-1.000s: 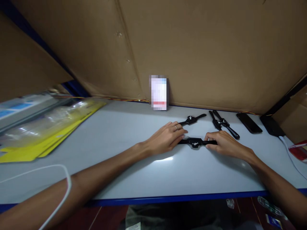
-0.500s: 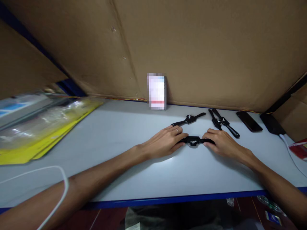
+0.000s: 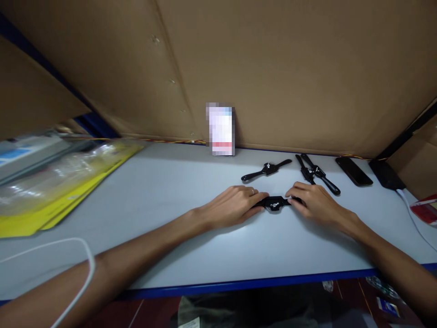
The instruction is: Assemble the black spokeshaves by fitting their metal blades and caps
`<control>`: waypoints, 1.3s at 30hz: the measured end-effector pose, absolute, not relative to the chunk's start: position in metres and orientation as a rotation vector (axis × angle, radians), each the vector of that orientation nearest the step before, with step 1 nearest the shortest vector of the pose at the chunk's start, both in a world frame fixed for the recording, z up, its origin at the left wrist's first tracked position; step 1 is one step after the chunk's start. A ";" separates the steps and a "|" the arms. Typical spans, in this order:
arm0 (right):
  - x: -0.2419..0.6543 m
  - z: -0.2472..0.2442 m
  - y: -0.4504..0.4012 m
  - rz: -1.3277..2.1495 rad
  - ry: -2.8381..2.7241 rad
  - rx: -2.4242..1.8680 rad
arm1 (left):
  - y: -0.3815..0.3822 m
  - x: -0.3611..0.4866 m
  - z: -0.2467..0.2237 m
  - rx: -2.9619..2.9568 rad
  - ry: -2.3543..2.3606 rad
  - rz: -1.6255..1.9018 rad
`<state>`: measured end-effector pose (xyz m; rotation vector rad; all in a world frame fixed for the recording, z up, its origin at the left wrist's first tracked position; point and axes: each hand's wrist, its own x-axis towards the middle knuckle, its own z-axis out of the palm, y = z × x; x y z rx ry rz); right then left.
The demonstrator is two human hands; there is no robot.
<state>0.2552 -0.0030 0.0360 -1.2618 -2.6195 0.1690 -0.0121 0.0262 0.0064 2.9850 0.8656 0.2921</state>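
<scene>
A black two-handled tool (image 3: 274, 204) with a small metal part at its middle is held level over the pale table (image 3: 164, 177). My left hand (image 3: 239, 205) is closed round its left handle, a ring on one finger. The right handle is pinched in my right hand (image 3: 314, 200), which covers its end. Just behind lies a similar black tool (image 3: 269, 169), slanted on the tabletop. Two more of these, one black tool (image 3: 306, 169) and another black tool (image 3: 322, 176), lie crossed behind my right hand.
A dark phone (image 3: 354, 171) and a black power bank (image 3: 386, 175) with a white cable lie at the right. A blurred bright screen (image 3: 221, 131) leans on the cardboard wall (image 3: 273, 68). Yellow and clear plastic packaging (image 3: 68, 187) covers the left.
My left hand has moved slightly toward me, uncovering the left handle end of the tool behind. The held tool is a little lower, and its right handle shows less past my fingers.
</scene>
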 end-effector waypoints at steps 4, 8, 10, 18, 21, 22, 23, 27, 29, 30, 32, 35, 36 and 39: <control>0.247 0.030 -0.008 0.172 -2.541 -1.146 | 0.026 -0.012 0.007 2.992 0.862 0.288; 0.239 0.023 -0.013 0.197 -2.551 -1.079 | 0.026 -0.012 0.007 2.987 0.881 0.257; 0.237 0.021 -0.015 0.222 -2.567 -1.081 | 0.025 -0.012 0.007 2.982 0.885 0.241; 0.237 0.019 -0.014 0.235 -2.580 -1.073 | 0.023 -0.011 0.010 2.968 0.872 0.272; 0.236 0.021 -0.015 0.266 -2.576 -1.086 | 0.022 -0.011 0.011 2.936 0.891 0.259; 0.235 0.021 -0.016 0.280 -2.577 -1.090 | 0.022 -0.011 0.012 2.923 0.897 0.253; 0.235 0.021 -0.016 0.295 -2.575 -1.096 | 0.021 -0.011 0.012 2.912 0.904 0.246; 0.235 0.024 -0.015 0.366 -2.549 -1.120 | 0.020 -0.010 0.015 2.911 0.910 0.213; 0.236 0.025 -0.014 0.387 -2.522 -1.132 | 0.017 -0.010 0.017 2.921 0.894 0.219; 0.237 0.025 -0.013 0.388 -2.511 -1.140 | 0.015 -0.009 0.017 2.922 0.880 0.227; 0.240 0.026 -0.010 0.366 -2.491 -1.162 | 0.010 -0.009 0.019 2.913 0.843 0.247; 0.243 0.028 -0.006 0.285 -2.480 -1.210 | 0.000 -0.007 0.020 2.880 0.728 0.252; 0.244 0.028 -0.005 0.254 -2.487 -1.220 | -0.004 -0.006 0.020 2.876 0.667 0.260; 0.247 0.029 -0.003 0.182 -2.500 -1.240 | -0.010 -0.003 0.019 2.916 0.488 0.358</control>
